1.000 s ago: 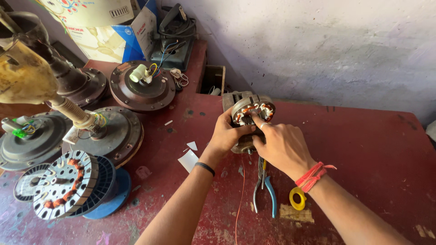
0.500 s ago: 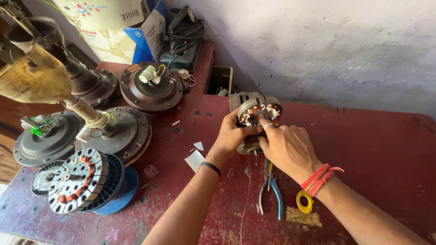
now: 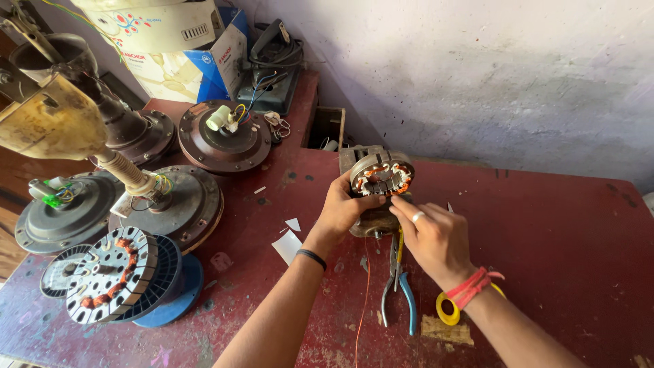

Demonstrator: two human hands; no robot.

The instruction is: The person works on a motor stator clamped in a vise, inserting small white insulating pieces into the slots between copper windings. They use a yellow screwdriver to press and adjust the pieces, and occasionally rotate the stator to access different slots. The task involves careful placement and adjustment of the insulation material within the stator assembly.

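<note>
A round motor stator (image 3: 380, 177) with copper windings stands tilted on a metal block on the red table (image 3: 558, 252). My left hand (image 3: 343, 208) grips its left side, thumb on the rim. My right hand (image 3: 431, 235), a ring on one finger and red threads at the wrist, touches the stator's lower right edge with its fingertips. A thin copper wire (image 3: 364, 293) hangs down from the stator across the table.
Blue-handled pliers (image 3: 400, 286) and a yellow tape roll (image 3: 449, 310) lie under my right hand. Several ceiling fan motors (image 3: 223, 136) and a wound stator on a blue spool (image 3: 112, 276) crowd the left. Cardboard boxes (image 3: 184, 54) stand at the back, paper scraps (image 3: 289, 242) near my left arm.
The view has shifted, putting the stator lower in frame. My right hand has slid from the top of the stator down to its lower right edge. My left hand keeps its grip.
</note>
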